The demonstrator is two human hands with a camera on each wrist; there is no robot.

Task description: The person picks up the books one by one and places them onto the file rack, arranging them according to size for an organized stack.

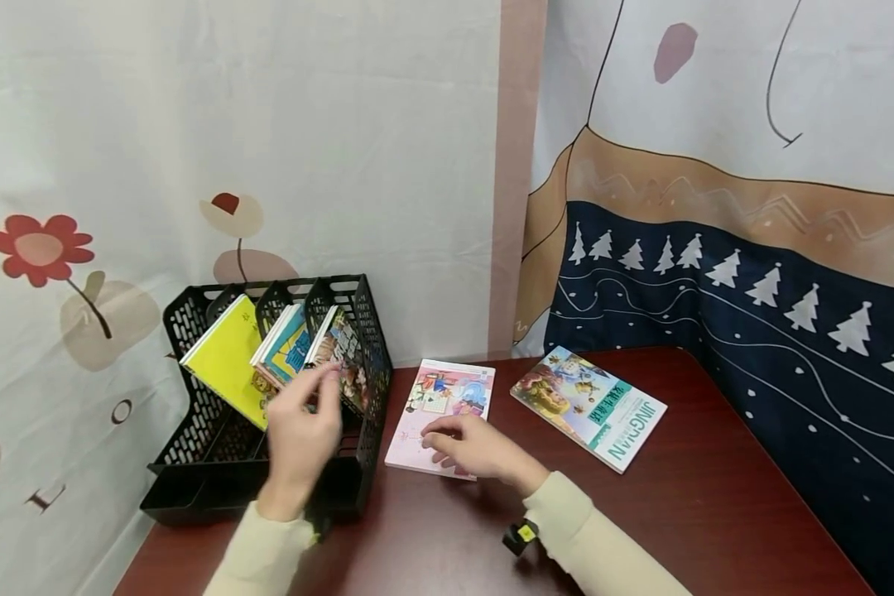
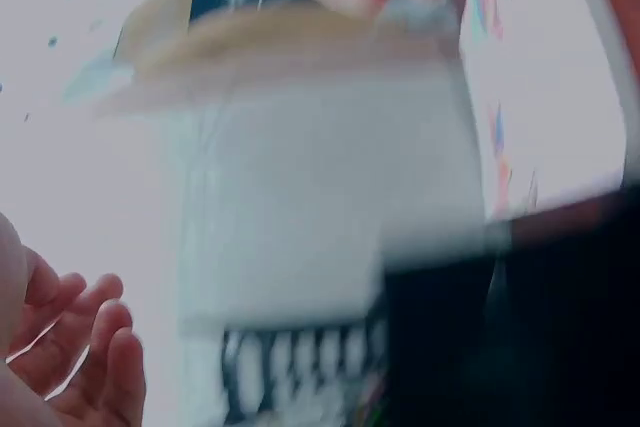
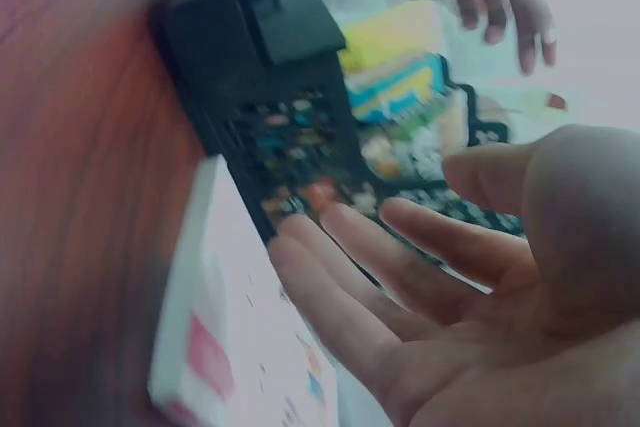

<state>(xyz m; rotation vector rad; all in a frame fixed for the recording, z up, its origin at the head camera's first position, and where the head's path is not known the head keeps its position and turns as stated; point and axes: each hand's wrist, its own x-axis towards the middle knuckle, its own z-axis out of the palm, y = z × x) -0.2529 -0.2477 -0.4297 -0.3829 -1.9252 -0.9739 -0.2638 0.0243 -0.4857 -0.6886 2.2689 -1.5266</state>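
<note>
My left hand (image 1: pixel 304 430) hovers in front of a black desk file rack (image 1: pixel 375 372), its fingers loosely bent and holding nothing. In the left wrist view the fingers (image 2: pixel 122 377) of that hand are relaxed and apart. Three groups of books lean in the rack: a yellow book (image 1: pixel 227 356), some thin books with a blue cover (image 1: pixel 290 343), and a book with a dark picture cover (image 1: pixel 350 352). Above a pink picture book (image 1: pixel 443 393) lying on the table is my right hand (image 1: pixel 487 451). The right wrist view shows its fingers (image 3: pixel 400 257) spread with nothing between them.
To the right, a second book with a green and white cover (image 1: pixel 592 406) lies at an angle on the dark red table (image 1: pixel 700 505). Behind the table hangs a pale printed curtain (image 1: pixel 387 182), and a navy cloth with white trees (image 1: pixel 775 331) borders the right side.
</note>
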